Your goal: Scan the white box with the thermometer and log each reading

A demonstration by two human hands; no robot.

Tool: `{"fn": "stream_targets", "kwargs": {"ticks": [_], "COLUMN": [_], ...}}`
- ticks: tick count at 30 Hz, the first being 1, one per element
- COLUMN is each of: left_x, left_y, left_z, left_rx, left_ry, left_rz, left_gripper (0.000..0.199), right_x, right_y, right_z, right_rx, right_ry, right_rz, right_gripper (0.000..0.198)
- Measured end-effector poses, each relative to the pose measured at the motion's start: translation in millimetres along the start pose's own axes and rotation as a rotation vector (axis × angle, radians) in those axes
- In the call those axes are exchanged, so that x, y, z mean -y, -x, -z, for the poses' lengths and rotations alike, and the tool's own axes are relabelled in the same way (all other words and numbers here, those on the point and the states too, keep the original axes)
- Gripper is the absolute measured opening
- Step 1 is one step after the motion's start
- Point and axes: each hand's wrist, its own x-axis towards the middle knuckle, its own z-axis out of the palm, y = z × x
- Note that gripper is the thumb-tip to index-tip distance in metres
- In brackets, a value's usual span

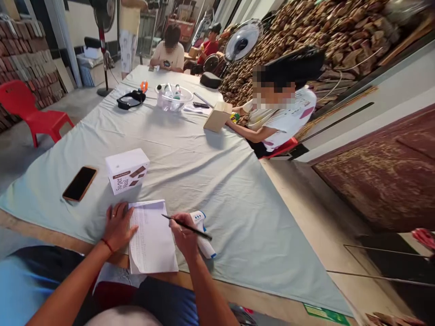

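Note:
A sheaf of white paper (154, 240) with lines of small print lies at the table's near edge. My left hand (118, 226) rests flat on its left side, fingers spread, thumb on the page. In my right hand (185, 235) is a slim black pen (195, 231), its tip above the upper right of the page. Partly behind that hand lies a white and blue infrared thermometer (206, 246). Beyond the paper stands a white box (127, 172) printed "Super Meal". To its left a phone (80, 183) lies with a dark screen.
Across the pale tablecloth (220, 181) are a clear basin of bottles (174, 97), a black headset (131, 98), orange tape (144, 86) and a black case (210, 80). A person at the right holds a cardboard box (217, 117). Other people are farther back. A red chair (34, 111) stands left.

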Motion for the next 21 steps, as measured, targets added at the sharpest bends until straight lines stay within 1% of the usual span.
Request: {"fn": "stream_targets", "kwargs": {"ticks": [1,3,5,7,10,13,16,19,21], "left_x": [-1.4,-4.2,-6.5,-8.3,-10.2,-11.8,-12.0,-10.9,-10.0], "left_y": [-1.5,-3.0,-2.5,-0.8,2.0,3.1,2.8,2.6,2.9], "left_z": [-1.3,-2.6,-1.8,1.1,6.9,11.6,13.4,12.4,11.0], "left_rx": [-0.006,-0.018,-0.024,-0.009,0.037,0.074,0.131,0.174,0.176], "left_ry": [0.01,0.02,0.027,0.031,0.058,0.134,0.167,0.155,0.139], "left_rz": [0.007,0.011,0.0,-0.039,-0.141,-0.223,-0.255,-0.26,-0.272], "left_gripper": [0.049,0.048,0.048,0.05,0.048,0.035,0.027,0.027,0.027], "right_x": [2.3,4.8,4.1,0.8,-6.9,-14.0,-18.4,-20.7,-21.7], "right_y": [3.7,7.9,8.3,7.9,11.9,20.4,26.6,28.4,28.4], "right_z": [-5.9,-17.7,-27.6,-35.0,-42.6,-47.6,-50.9,-52.5,-52.7], "right_rx": [0.012,0.088,0.137,0.143,0.109,0.066,0.08,0.119,0.13], "right_ry": [-0.076,-0.164,-0.158,-0.122,-0.085,-0.027,0.017,0.046,0.065], "right_rz": [-0.06,-0.147,-0.193,-0.209,-0.202,-0.161,-0.136,-0.115,-0.101], "right_gripper": [0.02,0.019,0.02,0.016,0.012,0.013,0.013,0.012,0.012]}}
